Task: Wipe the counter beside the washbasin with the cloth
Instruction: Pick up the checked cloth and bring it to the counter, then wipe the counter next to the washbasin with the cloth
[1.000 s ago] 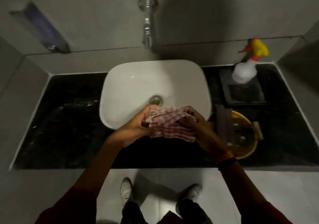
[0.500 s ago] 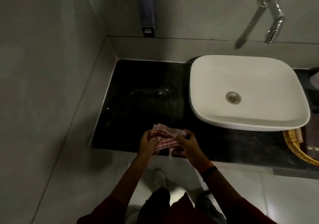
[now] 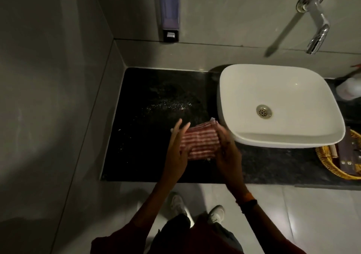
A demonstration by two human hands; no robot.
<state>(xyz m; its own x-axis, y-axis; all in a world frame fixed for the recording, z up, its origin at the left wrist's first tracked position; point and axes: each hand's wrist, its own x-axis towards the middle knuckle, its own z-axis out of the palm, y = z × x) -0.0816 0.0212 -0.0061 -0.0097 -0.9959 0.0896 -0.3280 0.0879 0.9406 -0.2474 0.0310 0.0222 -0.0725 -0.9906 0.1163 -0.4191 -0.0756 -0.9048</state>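
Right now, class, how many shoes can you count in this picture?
2. One shoe is on the floor below the left forearm; the other shoe is just right of it. Both are partly hidden by the legs.

Place: a bathroom, dimly lit.
Basin: a white washbasin sits on a black counter.
Tap: a chrome tap comes out of the grey tiled wall.
Dispenser: a soap dispenser hangs on that wall.
Extras: a wicker basket at the counter's right.
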